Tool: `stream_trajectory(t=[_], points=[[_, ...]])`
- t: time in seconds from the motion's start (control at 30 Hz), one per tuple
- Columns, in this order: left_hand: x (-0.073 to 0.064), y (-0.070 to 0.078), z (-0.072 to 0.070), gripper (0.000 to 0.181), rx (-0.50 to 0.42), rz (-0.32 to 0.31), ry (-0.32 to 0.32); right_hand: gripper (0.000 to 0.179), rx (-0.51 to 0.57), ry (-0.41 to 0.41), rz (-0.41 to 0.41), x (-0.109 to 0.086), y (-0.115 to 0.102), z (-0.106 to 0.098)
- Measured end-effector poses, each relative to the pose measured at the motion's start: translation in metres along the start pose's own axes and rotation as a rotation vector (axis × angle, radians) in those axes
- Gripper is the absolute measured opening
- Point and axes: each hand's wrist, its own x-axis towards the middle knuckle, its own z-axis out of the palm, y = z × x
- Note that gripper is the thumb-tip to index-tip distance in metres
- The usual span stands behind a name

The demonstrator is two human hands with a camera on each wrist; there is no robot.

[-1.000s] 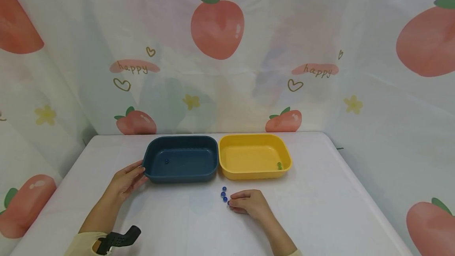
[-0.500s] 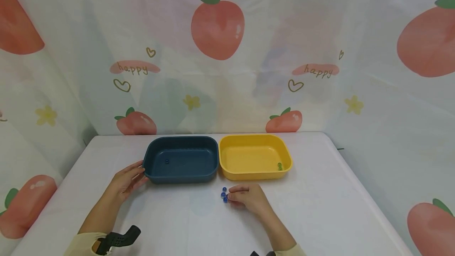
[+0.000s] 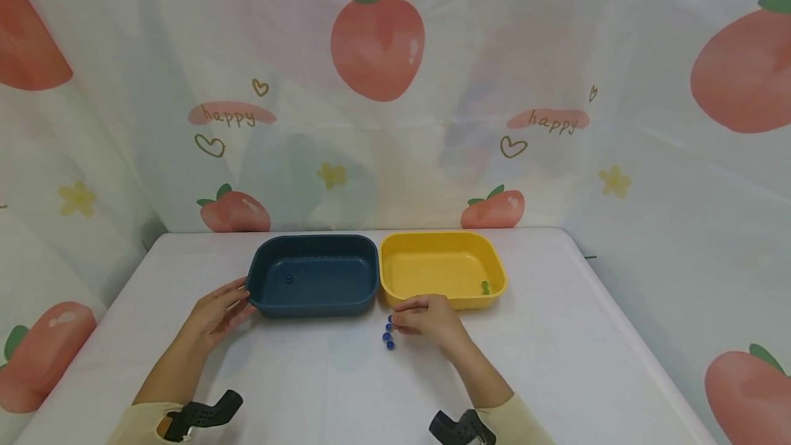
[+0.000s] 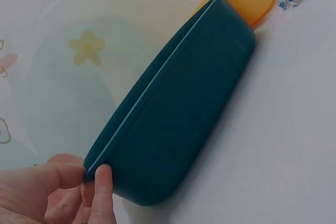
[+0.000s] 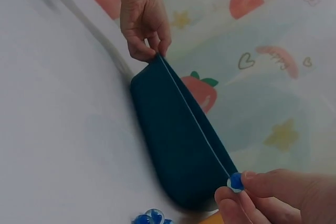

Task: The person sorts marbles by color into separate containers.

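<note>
My left hand [image 3: 216, 314] pinches the left end of a dark blue plastic tub [image 4: 173, 108] by its rim. In the head view, one blue marble [image 3: 288, 279] lies inside it. My right hand [image 3: 429, 321] is just in front of the yellow tub [image 3: 432, 304], over the near side of its wall. Between its thumb and fingertips it holds a clear marble with a blue core [image 5: 235, 182]. Below those fingers, several loose blue marbles [image 3: 386, 336] lie in a short row on the white cloth.
The two tubs stand side by side at the back of the white-covered table [image 3: 309, 383]. Green marbles [image 3: 485, 287] sit in the right corner of the yellow tub. A fruit-printed curtain [image 3: 383, 156] hangs right behind and at both sides.
My right hand has lifted a blue marble from the near end of the row and moved forward toward the yellow tub. The left hand has kept its hold on the blue tub.
</note>
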Motion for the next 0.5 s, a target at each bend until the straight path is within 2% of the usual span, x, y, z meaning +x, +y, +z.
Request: stream_trajectory(t=[0.5], points=[[0.000, 0.001, 0.000, 0.026, 0.017, 0.005, 0.010, 0.021, 0.011, 0.030, -0.028, 0.026, -0.022, 0.002]])
